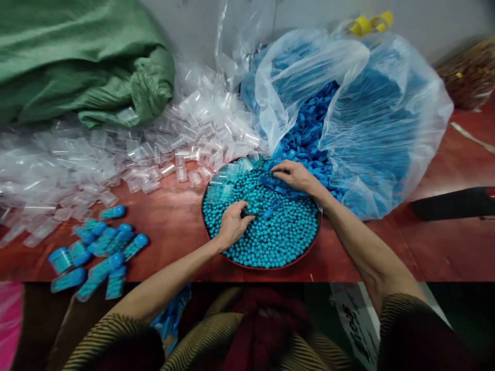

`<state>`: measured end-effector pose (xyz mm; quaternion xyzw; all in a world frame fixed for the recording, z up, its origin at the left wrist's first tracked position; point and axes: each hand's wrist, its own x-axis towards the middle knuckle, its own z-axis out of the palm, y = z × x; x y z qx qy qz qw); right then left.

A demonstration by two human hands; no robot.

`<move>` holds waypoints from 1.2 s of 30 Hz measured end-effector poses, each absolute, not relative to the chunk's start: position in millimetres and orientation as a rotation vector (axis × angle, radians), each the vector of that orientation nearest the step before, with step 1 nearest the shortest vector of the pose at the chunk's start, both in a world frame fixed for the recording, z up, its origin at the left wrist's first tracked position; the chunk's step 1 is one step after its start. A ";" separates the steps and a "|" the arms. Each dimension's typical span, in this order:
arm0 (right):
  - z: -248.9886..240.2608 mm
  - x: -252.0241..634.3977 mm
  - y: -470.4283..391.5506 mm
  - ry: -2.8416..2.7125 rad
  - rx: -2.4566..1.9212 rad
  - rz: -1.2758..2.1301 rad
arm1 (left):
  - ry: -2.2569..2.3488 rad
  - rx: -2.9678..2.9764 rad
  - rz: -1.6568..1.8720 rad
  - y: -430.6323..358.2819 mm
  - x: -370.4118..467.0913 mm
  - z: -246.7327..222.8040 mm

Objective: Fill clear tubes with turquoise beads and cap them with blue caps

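A round red-rimmed tray [203,225] is full of small turquoise beads [270,242]. Over its left half is my left hand [233,225], its thumb and fingers curled together just above the beads; whatever lies between them blends into the turquoise. My right hand [296,176] reaches to the tray's far right side, fingertips pinched at the blue plastic caps [305,134] that spill from a bag; what the fingertips hold is too small to tell. One loose blue cap [271,208] rests on the beads between my hands. Several clear containers [220,191] lie on the beads at the tray's left.
A heap of clear plastic containers [185,136] covers the table's back left, below a green sack [77,62]. Several bead-filled, blue-capped containers [104,242] lie at the front left edge. The big translucent bag [371,123] stands back right; a black object [452,204] sits farther right.
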<state>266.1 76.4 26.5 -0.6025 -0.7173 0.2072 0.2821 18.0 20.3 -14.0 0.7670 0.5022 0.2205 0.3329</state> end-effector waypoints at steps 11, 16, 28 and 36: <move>29.3 208.2 -4.7 -1.675 -2.368 0.211 | 1.279 1.910 0.568 4.9 12.4 10.8; 17.6 190.4 2.5 -1.821 -2.377 0.348 | 1.251 1.904 0.591 20.2 10.9 -1.9; 23.6 200.4 -25.1 -1.877 -2.128 0.181 | 1.209 1.759 0.804 19.9 11.1 -0.8; 7.9 192.9 -10.4 -1.943 -1.639 0.364 | 1.097 1.675 0.814 18.4 8.9 -6.6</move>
